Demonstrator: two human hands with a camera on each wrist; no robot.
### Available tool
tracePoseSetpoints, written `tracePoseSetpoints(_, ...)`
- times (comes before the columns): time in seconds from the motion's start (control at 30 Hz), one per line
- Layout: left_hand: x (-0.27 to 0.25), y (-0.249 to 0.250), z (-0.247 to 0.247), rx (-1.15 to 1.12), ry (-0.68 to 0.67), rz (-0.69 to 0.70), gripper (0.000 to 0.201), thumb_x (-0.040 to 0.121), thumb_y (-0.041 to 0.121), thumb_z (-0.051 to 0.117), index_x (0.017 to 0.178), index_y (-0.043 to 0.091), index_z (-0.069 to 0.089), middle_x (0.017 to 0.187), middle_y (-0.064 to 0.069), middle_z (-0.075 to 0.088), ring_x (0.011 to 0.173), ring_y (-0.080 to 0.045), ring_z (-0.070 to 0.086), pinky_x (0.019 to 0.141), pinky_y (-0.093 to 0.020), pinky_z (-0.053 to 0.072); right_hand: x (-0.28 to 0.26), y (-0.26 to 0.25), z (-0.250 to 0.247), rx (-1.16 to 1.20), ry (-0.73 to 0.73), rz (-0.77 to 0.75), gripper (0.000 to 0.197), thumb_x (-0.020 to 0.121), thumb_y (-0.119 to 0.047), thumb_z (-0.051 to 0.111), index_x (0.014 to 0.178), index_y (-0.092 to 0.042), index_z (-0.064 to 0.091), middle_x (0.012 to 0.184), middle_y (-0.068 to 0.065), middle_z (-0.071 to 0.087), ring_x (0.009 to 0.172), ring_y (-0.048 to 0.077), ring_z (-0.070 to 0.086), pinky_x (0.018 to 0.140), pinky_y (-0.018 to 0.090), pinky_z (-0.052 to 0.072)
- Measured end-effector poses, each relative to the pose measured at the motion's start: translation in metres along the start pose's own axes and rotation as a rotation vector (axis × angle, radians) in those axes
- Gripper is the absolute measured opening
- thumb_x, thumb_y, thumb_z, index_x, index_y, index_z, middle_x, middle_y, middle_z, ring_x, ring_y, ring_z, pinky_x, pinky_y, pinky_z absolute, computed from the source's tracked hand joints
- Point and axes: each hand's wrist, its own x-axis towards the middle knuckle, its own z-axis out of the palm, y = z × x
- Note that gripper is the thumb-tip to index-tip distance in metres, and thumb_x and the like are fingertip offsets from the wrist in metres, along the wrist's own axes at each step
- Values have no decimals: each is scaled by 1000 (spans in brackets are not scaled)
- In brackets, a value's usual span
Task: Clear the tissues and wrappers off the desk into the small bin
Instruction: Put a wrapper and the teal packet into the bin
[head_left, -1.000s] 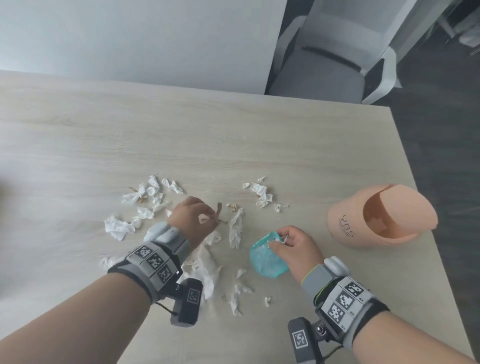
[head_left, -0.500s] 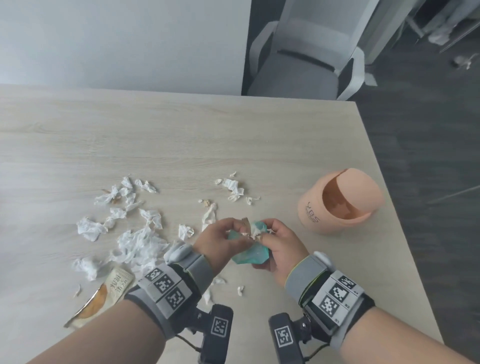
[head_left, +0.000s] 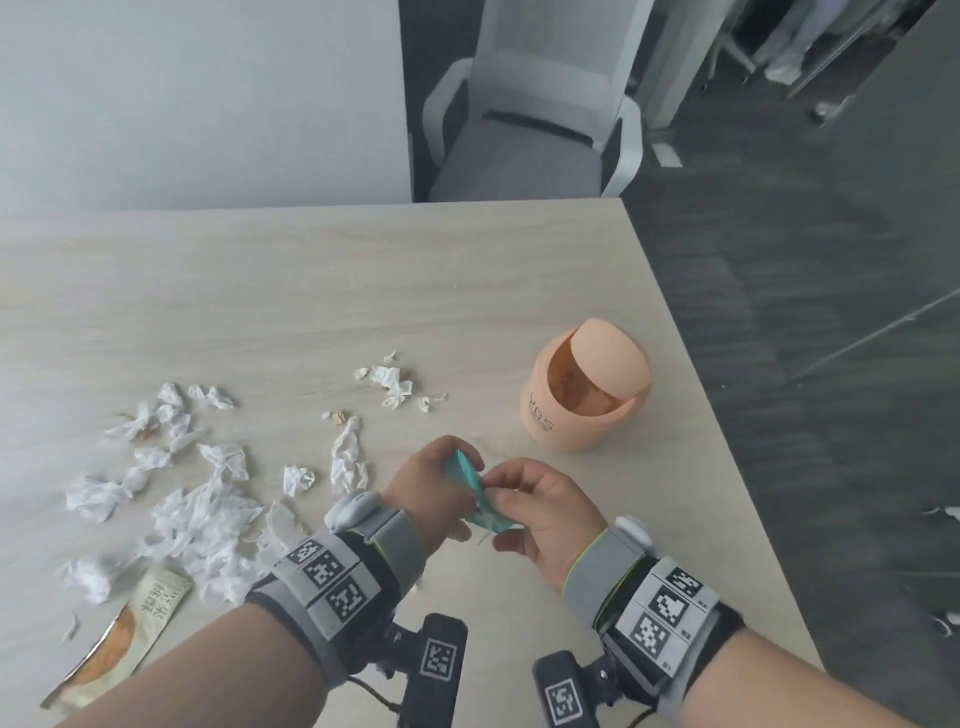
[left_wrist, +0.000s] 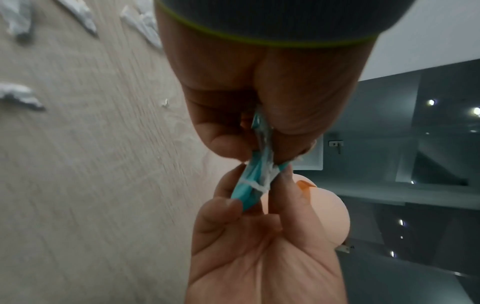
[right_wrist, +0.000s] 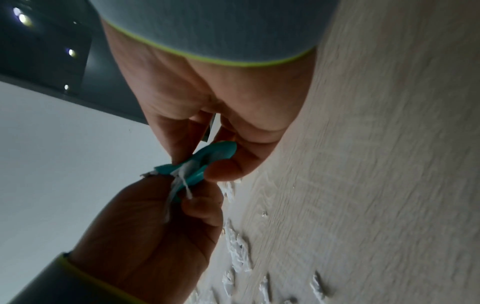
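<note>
Both hands hold a teal wrapper (head_left: 470, 480) just above the desk, in front of the peach bin (head_left: 587, 395). My left hand (head_left: 434, 486) pinches its left side and my right hand (head_left: 527, 493) pinches its right side. The wrapper (left_wrist: 255, 182) is folded narrow, with shreds of white tissue caught in it (right_wrist: 207, 160). The bin stands upright near the desk's right edge, its swing lid tipped open. Several crumpled tissues (head_left: 202, 525) lie scattered on the desk to the left. A beige and orange snack wrapper (head_left: 122, 631) lies at the near left.
The desk's right edge (head_left: 727, 467) runs close behind the bin, with dark floor beyond. A grey office chair (head_left: 524, 150) stands past the far edge. Small tissue scraps (head_left: 389, 384) lie between the hands and the far side, left of the bin.
My left hand left the tissue pile and joined the right hand at the teal wrapper. Tissue scraps went into it, and the wrapper is now squeezed narrow and lifted off the desk.
</note>
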Motion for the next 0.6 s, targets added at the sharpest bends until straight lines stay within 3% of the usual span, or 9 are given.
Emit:
tracePoseSetpoints(0.13, -2, -1, 6, -249, -135, -54, 30, 69, -6, 55, 88, 15, 65, 92, -15, 63, 73, -28, 67, 58, -34, 55, -3, -6, -12, 56, 45, -5, 26, 86, 6, 63, 75, -18, 65, 73, 2, 64, 62, 15, 60, 53, 27, 45)
tracePoseSetpoints(0.23, -6, 5, 20, -380, -216, -87, 41, 61, 2, 58, 99, 11, 68, 98, -16, 68, 81, -27, 69, 53, -30, 56, -6, -11, -28, 91, 90, -3, 27, 87, 9, 60, 75, -15, 61, 72, 3, 65, 61, 15, 59, 52, 26, 44)
tracePoseSetpoints(0.33, -8, 11, 27, -493, -299, -109, 44, 70, -7, 49, 108, 3, 68, 103, -22, 69, 90, -31, 68, 48, -31, 55, -9, -15, -38, 96, 163, -13, 29, 86, 13, 56, 73, -13, 59, 76, 10, 62, 62, 18, 57, 52, 26, 43)
tracePoseSetpoints(0.43, -9, 9, 32, -499, -351, -65, 54, 81, -23, 34, 115, 3, 68, 109, -18, 71, 86, -24, 71, 53, -32, 59, -10, -18, -49, 89, 231, -21, 29, 86, 13, 55, 73, -13, 59, 80, 12, 64, 67, 21, 58, 55, 29, 45)
tracePoseSetpoints(0.5, -9, 8, 36, -415, -358, -7, 50, 84, -22, 47, 113, 10, 72, 106, -14, 73, 78, -19, 70, 56, -31, 59, -9, -19, -56, 58, 274, -34, 27, 84, 9, 60, 72, -16, 59, 81, 11, 65, 70, 22, 61, 56, 29, 49)
tracePoseSetpoints(0.6, -10, 10, 43, -271, -308, 62, 36, 82, -11, 67, 99, 19, 78, 99, -15, 75, 75, -20, 69, 56, -30, 59, -8, -20, -60, 32, 300, -32, 24, 80, 4, 67, 70, -17, 61, 81, 11, 66, 66, 22, 64, 56, 30, 52)
